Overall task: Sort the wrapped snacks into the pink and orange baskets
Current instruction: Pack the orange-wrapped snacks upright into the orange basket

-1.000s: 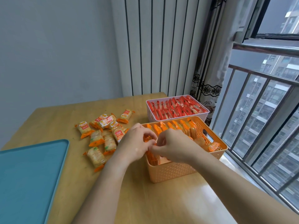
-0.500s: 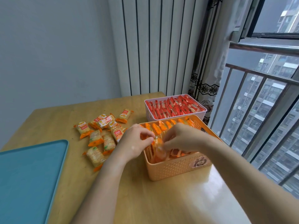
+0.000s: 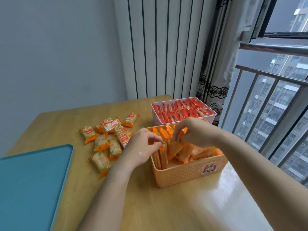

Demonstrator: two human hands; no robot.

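Two hands work inside the orange basket, each pinching the crimped top edge of an upright packet: the left hand has its fingers closed on one near the basket's left wall, and the right hand nips another further along the row. Holding them by the sealed fin looks like a way to stand the packets on edge, so that more fit side by side (the slumped ones at the right suggest the row wants straightening). The basket is moulded plastic with a woven pattern and a small sticker on its near wall. Behind it the pink basket is packed with glossy red packets filed on edge. About a dozen loose snacks, crinkly clear film with orange ends over pale ridged crackers, lie unsorted on the wooden surface just left of the basket, beside a smooth teal tray.
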